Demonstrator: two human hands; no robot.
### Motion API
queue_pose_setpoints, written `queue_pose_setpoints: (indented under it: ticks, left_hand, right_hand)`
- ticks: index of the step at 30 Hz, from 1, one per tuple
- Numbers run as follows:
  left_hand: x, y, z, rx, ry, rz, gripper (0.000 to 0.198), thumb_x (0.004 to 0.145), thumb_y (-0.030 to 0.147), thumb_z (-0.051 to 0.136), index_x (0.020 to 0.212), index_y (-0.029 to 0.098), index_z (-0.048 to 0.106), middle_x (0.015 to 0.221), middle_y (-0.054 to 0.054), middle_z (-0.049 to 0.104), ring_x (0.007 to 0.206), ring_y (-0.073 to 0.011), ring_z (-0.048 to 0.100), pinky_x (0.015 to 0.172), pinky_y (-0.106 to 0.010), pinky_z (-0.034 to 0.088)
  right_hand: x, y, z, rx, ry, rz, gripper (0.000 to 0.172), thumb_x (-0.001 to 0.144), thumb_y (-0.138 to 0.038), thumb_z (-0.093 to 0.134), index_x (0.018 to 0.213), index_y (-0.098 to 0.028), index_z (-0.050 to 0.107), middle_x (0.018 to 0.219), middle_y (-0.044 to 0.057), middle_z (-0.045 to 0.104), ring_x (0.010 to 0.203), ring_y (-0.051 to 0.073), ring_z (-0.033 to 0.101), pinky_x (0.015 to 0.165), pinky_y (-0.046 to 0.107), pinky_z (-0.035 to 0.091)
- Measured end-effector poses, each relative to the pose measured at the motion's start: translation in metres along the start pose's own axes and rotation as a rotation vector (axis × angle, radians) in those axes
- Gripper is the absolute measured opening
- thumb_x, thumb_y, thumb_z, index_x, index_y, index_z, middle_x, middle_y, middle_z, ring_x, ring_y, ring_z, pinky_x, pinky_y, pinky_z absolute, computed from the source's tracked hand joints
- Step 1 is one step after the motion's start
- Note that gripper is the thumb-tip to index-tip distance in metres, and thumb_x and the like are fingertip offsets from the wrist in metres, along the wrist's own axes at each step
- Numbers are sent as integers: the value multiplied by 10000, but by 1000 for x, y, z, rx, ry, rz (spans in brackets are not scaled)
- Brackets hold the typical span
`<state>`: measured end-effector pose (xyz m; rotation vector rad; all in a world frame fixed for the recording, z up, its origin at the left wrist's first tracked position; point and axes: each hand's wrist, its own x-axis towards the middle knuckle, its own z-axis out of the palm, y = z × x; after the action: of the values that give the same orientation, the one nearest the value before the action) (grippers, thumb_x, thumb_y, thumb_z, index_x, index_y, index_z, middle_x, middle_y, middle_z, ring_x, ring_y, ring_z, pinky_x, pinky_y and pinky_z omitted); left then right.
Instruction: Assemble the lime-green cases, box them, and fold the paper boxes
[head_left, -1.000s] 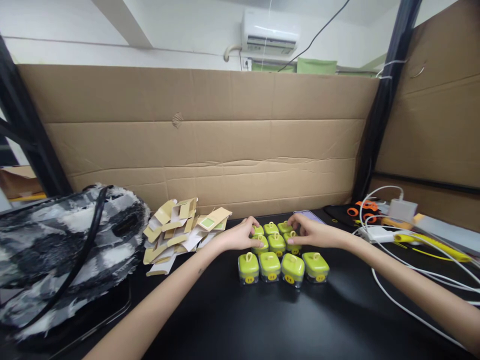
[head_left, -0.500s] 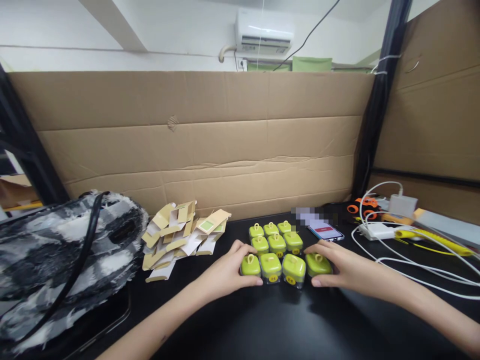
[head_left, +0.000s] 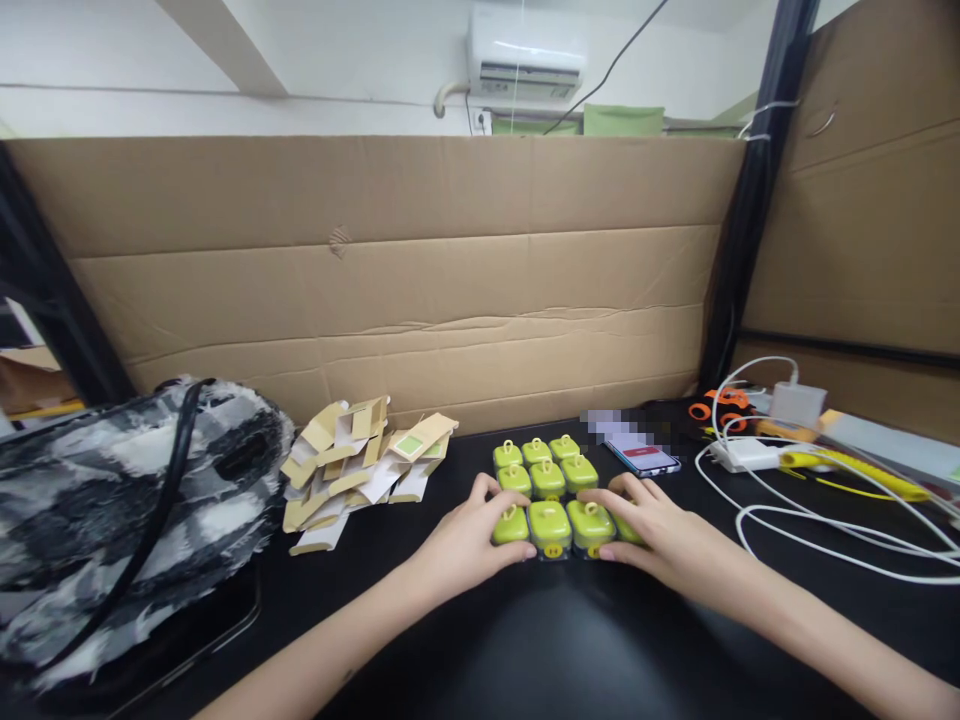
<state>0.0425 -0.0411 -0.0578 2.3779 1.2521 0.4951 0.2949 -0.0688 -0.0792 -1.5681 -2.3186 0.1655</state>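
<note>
Small boxes with glossy lime-green lids, loop handles and clear bases stand in three close rows on the black table. My left hand grips the front row's leftmost green-lidded box between thumb and fingers. Beside that one is another green-lidded box with a round yellow sticker. My right hand has thumb and index finger around the third green-lidded box. Under its palm sits the rightmost green-lidded box, mostly hidden. Behind are the back rows, which neither hand visibly holds.
A pile of flattened cartons lies left of the boxes, with a black-and-white furry bag further left. A phone rests behind my right hand. White cables, a charger and orange scissors lie right. Cardboard walls the back.
My right hand has moved left, from the rightmost box onto the third one. The front row is closer together and straighter. My left hand stays on the leftmost box. The view has shifted slightly.
</note>
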Motion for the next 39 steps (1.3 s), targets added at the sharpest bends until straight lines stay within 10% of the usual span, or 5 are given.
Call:
queue_pose_setpoints:
  ticks: [15, 22, 27, 39]
  left_hand:
    - [16, 3, 28, -100, 241, -51, 760, 733, 298, 694, 1287, 202, 183, 1294, -146, 365, 1171, -322, 537, 954, -459, 471]
    - [19, 6, 26, -95, 377, -62, 1166, 484, 385, 870, 1361, 218, 120, 1456, -195, 213, 1401, -396, 184, 1127, -563, 185]
    - [44, 14, 21, -102, 331, -44, 1446, 396, 444, 894, 1439, 242, -86, 1552, -213, 81, 1435, -413, 16, 1119, -628, 43]
    - [43, -3, 22, -138, 157, -40, 1549, 355, 502, 894, 1468, 208, -141, 1546, -266, 109, 1426, -442, -12, 1094, -664, 50]
  right_hand:
    - [21, 41, -9, 53, 26, -102, 529, 816, -445, 658, 1254, -196, 496, 1187, 92, 561, 1080, 269, 560, 882, 458, 474]
    - [30, 41, -21, 72, 112, -110, 891, 732, -596, 674, 1425, -177, 303, 1468, 173, 351, 1339, 355, 348, 1050, 542, 331]
    - [58, 27, -17, 28, 57, -195, 1195, 542, -701, 733, 1490, -190, 217, 1558, 196, 187, 1428, 361, 183, 1120, 514, 239]
    - [59, 27, -23, -63, -72, -155, 1082, 547, -785, 663, 1453, -271, 371, 1562, 172, 238, 1405, 460, 172, 1079, 620, 221]
